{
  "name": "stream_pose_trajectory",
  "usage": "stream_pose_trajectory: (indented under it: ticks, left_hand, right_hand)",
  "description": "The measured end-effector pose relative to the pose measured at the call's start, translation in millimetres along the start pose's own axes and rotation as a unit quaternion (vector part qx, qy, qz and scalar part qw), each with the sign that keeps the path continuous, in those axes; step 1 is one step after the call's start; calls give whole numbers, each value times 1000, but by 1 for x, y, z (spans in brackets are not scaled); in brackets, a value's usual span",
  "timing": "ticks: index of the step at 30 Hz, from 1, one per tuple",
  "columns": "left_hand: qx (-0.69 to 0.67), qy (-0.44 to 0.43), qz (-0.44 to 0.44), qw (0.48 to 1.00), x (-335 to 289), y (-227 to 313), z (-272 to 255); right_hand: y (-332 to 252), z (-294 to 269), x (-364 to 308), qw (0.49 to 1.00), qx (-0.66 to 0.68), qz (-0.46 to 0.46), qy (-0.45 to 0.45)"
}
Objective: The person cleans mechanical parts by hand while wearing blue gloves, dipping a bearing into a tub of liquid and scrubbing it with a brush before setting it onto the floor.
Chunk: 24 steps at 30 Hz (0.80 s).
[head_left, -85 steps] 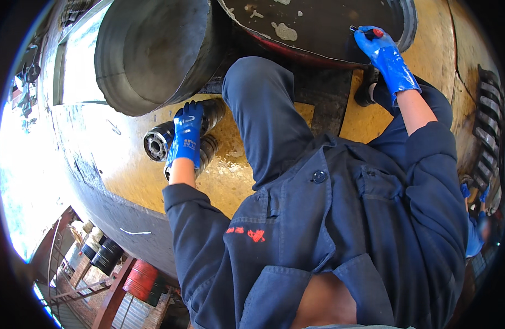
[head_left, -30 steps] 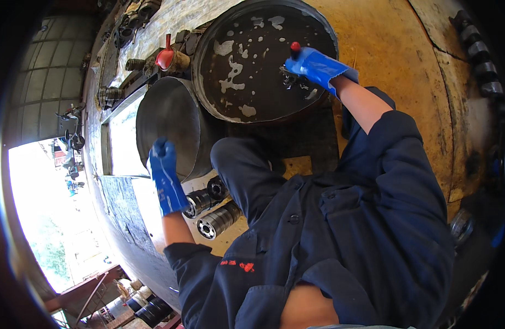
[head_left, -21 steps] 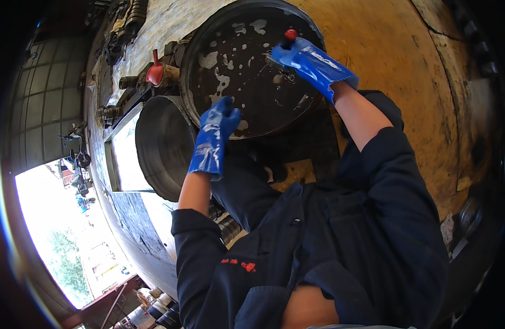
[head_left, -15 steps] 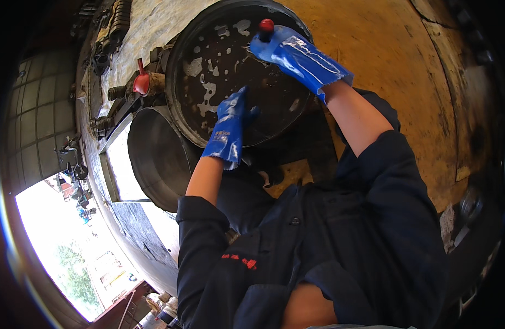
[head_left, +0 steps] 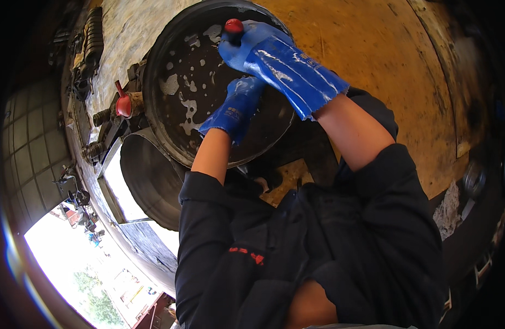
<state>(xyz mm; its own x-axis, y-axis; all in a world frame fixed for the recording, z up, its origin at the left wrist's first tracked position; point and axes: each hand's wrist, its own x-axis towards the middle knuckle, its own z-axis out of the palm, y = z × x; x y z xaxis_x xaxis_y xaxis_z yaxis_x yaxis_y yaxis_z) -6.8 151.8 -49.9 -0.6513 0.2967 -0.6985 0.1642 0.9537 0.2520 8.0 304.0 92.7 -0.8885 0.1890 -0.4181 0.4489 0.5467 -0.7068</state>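
Both hands wear long blue rubber gloves over a wide round black tub (head_left: 148, 104) of dark liquid with patches of foam. My right hand (head_left: 258, 48), above the far side of the tub, is closed around a dark handle with a rounded red end (head_left: 233, 26). The rest of that tool is hidden by the glove. My left hand (head_left: 240, 103) reaches over the middle of the tub, just below the right glove. Its fingertips are covered by the right hand, so whether it grips anything cannot be made out.
An open dark cylindrical drum (head_left: 148, 178) lies left of and nearer than the tub. Beyond it, a red scoop-like piece (head_left: 123, 104) rests among dark metal parts. Stacked ring-shaped parts (head_left: 92, 41) stand at the far left. A stained yellow-brown floor (head_left: 367, 60) spreads right.
My right hand has moved left with the red-ended handle. My left hand has shifted farther in, so its fingers now pass under the right glove. The whole view has shifted slightly.
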Motion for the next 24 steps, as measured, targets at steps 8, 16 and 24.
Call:
stream_pose_trajectory:
  ticks: [8,16,24]
  left_hand:
    - [174,-23,-4,984,9,11,-18]
    - [194,67,88,975,-59,0,-47]
    - [-219,157,-49,962,-138,-78,-52]
  right_hand:
    - [-2,-11,-8,999,-2,-17,30]
    - [4,-7,0,999,33,-3,-5]
    - [25,26,-10,988,-27,-148,46]
